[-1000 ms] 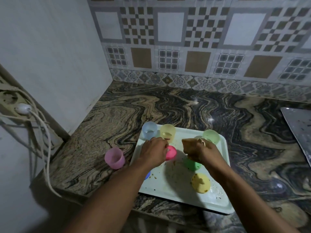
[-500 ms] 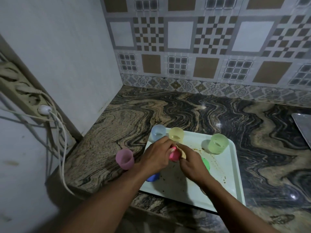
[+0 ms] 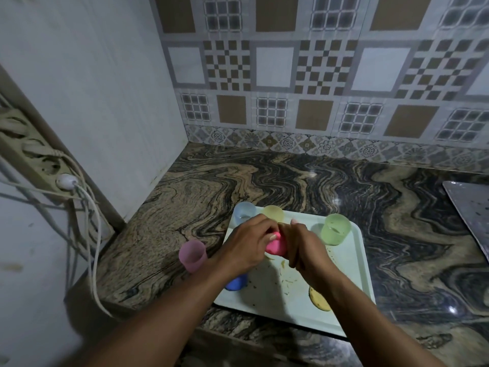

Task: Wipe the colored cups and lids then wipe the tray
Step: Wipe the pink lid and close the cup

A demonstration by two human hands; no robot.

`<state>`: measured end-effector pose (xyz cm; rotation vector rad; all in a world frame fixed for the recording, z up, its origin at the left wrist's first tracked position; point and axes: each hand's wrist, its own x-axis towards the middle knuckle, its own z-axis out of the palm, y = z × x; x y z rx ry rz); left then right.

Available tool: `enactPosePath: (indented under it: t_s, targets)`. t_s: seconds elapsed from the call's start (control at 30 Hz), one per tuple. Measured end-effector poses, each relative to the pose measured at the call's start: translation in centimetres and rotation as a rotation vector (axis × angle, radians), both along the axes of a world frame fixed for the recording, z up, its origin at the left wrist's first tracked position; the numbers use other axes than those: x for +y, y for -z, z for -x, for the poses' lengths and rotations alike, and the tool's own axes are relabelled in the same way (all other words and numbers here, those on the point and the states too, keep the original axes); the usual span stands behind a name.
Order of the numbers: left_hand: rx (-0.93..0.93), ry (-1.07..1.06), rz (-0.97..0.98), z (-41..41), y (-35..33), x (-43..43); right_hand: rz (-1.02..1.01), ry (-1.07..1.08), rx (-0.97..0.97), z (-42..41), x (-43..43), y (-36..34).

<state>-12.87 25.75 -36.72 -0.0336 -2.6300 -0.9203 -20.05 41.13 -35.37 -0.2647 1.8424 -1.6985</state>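
A pale tray with crumbs lies at the counter's front edge. My left hand holds a pink lid just above it. My right hand is closed against that lid, with a scrap of beige cloth showing above its fingers. At the tray's back stand a blue cup, a yellow cup and a green cup. A blue lid peeks out under my left wrist. A yellow lid lies beside my right forearm. A pink cup stands on the counter left of the tray.
A metal sheet juts in at the right edge of the marble counter. A power strip with hanging cables is fixed to the left wall. The tiled back wall is well behind the tray.
My left hand lifted the pink lid off the tray and my right hand came over to press against it. The camera has moved closer and tilted up.
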Motion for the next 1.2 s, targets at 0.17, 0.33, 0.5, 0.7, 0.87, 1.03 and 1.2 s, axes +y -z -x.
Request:
enactPosePath:
  t_s: [0.17,0.33,0.5,0.7,0.87,1.03,1.2]
  targets:
    - [0.038,-0.005,-0.004,0.1,-0.3,-0.9,0.244,0.059,-0.487,1.4,1.2,-2.0]
    - [0.001,-0.01,0.01,0.2,-1.3,-1.5,0.345,0.045,-0.533,1.9,1.4,-2.4]
    - [-0.037,-0.009,0.026,0.2,-2.4,-1.5,0.029,0.013,-0.139,1.8,0.2,-2.2]
    - [-0.093,-0.236,-0.342,0.0,-1.6,-0.7,0.124,0.119,-0.198,2.0,-0.5,-2.3]
    - [-0.185,-0.29,-0.954,-0.1,-0.6,0.8,0.184,0.11,-0.247,1.3,-0.9,-2.1]
    - [-0.171,-0.317,-1.049,0.1,-1.1,0.7,0.278,0.037,-0.365,1.5,-0.3,-2.1]
    - [-0.178,-0.258,-1.001,0.1,-1.7,-0.5,0.461,0.014,-0.498,2.0,0.3,-2.9]
